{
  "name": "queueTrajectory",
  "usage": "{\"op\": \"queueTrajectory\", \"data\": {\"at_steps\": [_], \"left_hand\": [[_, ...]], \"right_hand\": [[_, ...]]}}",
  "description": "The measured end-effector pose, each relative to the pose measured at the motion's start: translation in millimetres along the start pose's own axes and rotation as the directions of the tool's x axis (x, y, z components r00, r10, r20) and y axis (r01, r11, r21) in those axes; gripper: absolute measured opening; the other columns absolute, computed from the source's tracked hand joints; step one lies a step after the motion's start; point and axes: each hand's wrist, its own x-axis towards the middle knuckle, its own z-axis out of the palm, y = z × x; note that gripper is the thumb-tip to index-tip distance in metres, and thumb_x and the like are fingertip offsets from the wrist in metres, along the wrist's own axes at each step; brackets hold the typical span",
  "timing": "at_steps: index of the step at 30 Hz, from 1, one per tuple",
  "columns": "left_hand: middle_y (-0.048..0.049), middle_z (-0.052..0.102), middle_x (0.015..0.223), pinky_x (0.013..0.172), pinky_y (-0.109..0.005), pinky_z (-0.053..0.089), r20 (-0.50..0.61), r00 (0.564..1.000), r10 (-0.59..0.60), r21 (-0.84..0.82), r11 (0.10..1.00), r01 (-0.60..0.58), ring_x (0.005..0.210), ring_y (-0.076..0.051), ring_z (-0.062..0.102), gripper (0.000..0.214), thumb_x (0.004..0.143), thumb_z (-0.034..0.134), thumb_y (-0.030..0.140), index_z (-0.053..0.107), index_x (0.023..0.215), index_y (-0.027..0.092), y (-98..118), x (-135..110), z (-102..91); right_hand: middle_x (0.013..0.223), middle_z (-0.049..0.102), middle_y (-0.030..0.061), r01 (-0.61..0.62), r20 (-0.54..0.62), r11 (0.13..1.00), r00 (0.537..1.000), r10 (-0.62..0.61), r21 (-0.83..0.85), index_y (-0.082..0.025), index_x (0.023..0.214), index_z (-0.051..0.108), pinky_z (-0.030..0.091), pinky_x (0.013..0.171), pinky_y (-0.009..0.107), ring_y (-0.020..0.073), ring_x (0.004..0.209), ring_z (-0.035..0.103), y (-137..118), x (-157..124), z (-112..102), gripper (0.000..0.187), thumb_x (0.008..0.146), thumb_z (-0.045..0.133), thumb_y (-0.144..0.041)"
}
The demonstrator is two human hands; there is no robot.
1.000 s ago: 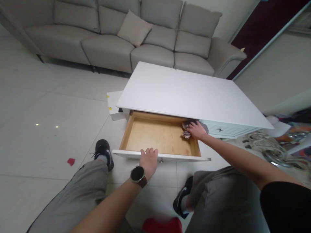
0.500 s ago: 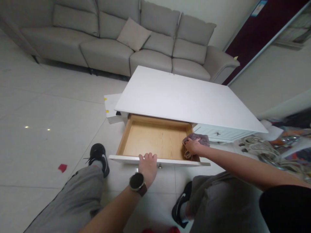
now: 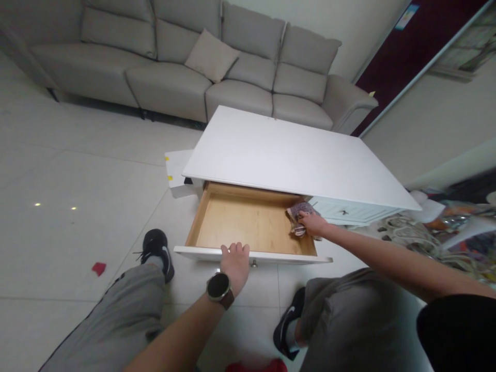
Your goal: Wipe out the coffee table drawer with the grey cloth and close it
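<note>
A pulled-out drawer [image 3: 240, 214] with a bare wooden inside juts from the white coffee table [image 3: 294, 155]. My left hand [image 3: 235, 263], below a wristwatch, is closed over the top edge of the white drawer front [image 3: 287, 257], left of its small knob [image 3: 253, 263]. At the drawer's right side wall, my right hand [image 3: 313, 223] is closed on a greyish-purple cloth [image 3: 300, 209]. Part of the cloth hangs inside the drawer and part drapes over the wall. My right fingertips are partly hidden in its folds.
Behind the table stands a long grey sofa [image 3: 166, 77] with a cushion [image 3: 212, 56]. A white box [image 3: 180, 170] lies by the table's left end. Coiled cables [image 3: 406, 232] and clutter fill the floor at right. A red scrap [image 3: 98, 268] lies at left.
My right hand has shifted slightly up along the drawer's right wall, and the cloth has bunched and changed shape under it. My left hand stays on the drawer front.
</note>
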Motion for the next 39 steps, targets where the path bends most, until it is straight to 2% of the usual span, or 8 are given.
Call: {"op": "queueTrajectory", "data": {"at_steps": [4, 9, 15, 19, 23, 28, 34, 39], "left_hand": [[-0.0152, 0.063, 0.125, 0.104, -0.054, 0.036, -0.006, 1.0, 0.003, -0.007, 1.0, -0.003, 0.119, -0.031, 0.056, 0.039, 0.098, 0.031, 0.008, 0.059, 0.125, 0.017, -0.1, -1.4, -1.3], [-0.0132, 0.064, 0.124, 0.105, -0.052, 0.036, -0.016, 1.0, 0.004, -0.007, 1.0, -0.005, 0.119, -0.029, 0.056, 0.039, 0.099, 0.032, 0.009, 0.059, 0.125, 0.02, -0.3, -3.5, -4.8], [-0.0133, 0.063, 0.125, 0.104, -0.051, 0.038, 0.004, 1.0, 0.008, 0.003, 1.0, -0.008, 0.119, -0.029, 0.056, 0.038, 0.098, 0.035, 0.01, 0.057, 0.128, 0.02, 0.9, -1.9, -6.3], [-0.0141, 0.064, 0.124, 0.102, -0.051, 0.039, 0.013, 1.0, -0.002, 0.016, 1.0, 0.002, 0.118, -0.03, 0.056, 0.039, 0.099, 0.032, 0.009, 0.057, 0.127, 0.018, 1.6, -0.8, -6.9], [-0.0145, 0.063, 0.125, 0.102, -0.052, 0.038, 0.041, 0.999, -0.011, 0.021, 1.0, 0.011, 0.119, -0.031, 0.055, 0.039, 0.098, 0.033, 0.009, 0.056, 0.128, 0.018, 2.3, 0.4, -7.0], [-0.0158, 0.061, 0.124, 0.103, -0.053, 0.035, 0.058, 0.998, -0.013, 0.009, 1.0, 0.012, 0.119, -0.032, 0.054, 0.037, 0.097, 0.036, 0.012, 0.055, 0.129, 0.017, 2.2, 3.5, -3.9], [-0.0151, 0.06, 0.127, 0.105, -0.054, 0.034, 0.051, 0.999, -0.009, 0.002, 1.0, 0.009, 0.12, -0.032, 0.052, 0.036, 0.097, 0.043, 0.016, 0.054, 0.13, 0.021, 1.9, 4.8, -0.8], [-0.0143, 0.06, 0.128, 0.106, -0.054, 0.034, 0.049, 0.999, -0.016, 0.001, 1.0, 0.016, 0.122, -0.032, 0.052, 0.036, 0.097, 0.044, 0.017, 0.054, 0.132, 0.02, 1.7, 3.6, 0.2]], "right_hand": [[0.128, 0.056, 0.0128, 0.054, 0.075, 0.998, 0.996, -0.057, 0.032, -0.022, 0.104, 0.078, 0.049, 0.088, 0.04, 0.0207, 0.084, 0.063, -20.8, -34.4, 13.7, 0.028, 0.08, 0.062, -0.022], [0.129, 0.053, 0.0126, 0.116, 0.127, 0.989, 0.984, -0.127, 0.086, -0.025, 0.108, 0.077, 0.044, 0.098, 0.046, 0.0259, 0.098, 0.061, -27.1, -49.6, 13.6, 0.032, 0.079, 0.064, -0.021], [0.142, 0.046, 0.0116, -0.108, 0.012, 0.994, 0.994, 0.108, 0.014, -0.031, 0.125, 0.07, 0.045, 0.093, 0.047, 0.036, 0.119, 0.05, -13.5, -16.5, 5.7, 0.042, 0.087, 0.055, -0.02], [0.144, 0.048, 0.0106, -0.17, -0.046, 0.985, 0.984, 0.17, 0.012, -0.032, 0.125, 0.07, 0.048, 0.087, 0.043, 0.0373, 0.121, 0.049, 0.7, 14.7, -1.7, 0.04, 0.09, 0.053, -0.023], [0.139, 0.054, 0.0155, -0.17, -0.087, 0.985, 0.982, 0.167, -0.026, -0.024, 0.119, 0.073, 0.047, 0.089, 0.044, 0.0355, 0.115, 0.055, 7.3, 39.4, -10.0, 0.035, 0.091, 0.052, -0.021], [0.134, 0.059, 0.0212, -0.129, -0.051, 0.986, 0.991, 0.124, -0.109, -0.018, 0.111, 0.078, 0.047, 0.087, 0.047, 0.0344, 0.104, 0.064, 0.5, 55.5, -12.7, 0.037, 0.089, 0.048, -0.016], [0.133, 0.06, 0.024, -0.123, -0.068, 0.984, 0.991, 0.115, -0.132, -0.013, 0.108, 0.078, 0.049, 0.084, 0.048, 0.0362, 0.1, 0.066, 3.7, 58.9, -10.2, 0.035, 0.085, 0.054, -0.019], [0.132, 0.058, 0.0213, -0.136, -0.113, 0.989, 0.985, 0.129, -0.056, -0.017, 0.112, 0.077, 0.049, 0.082, 0.045, 0.0347, 0.101, 0.062, 8.6, 49.1, -6.4, 0.037, 0.082, 0.059, -0.028]]}}
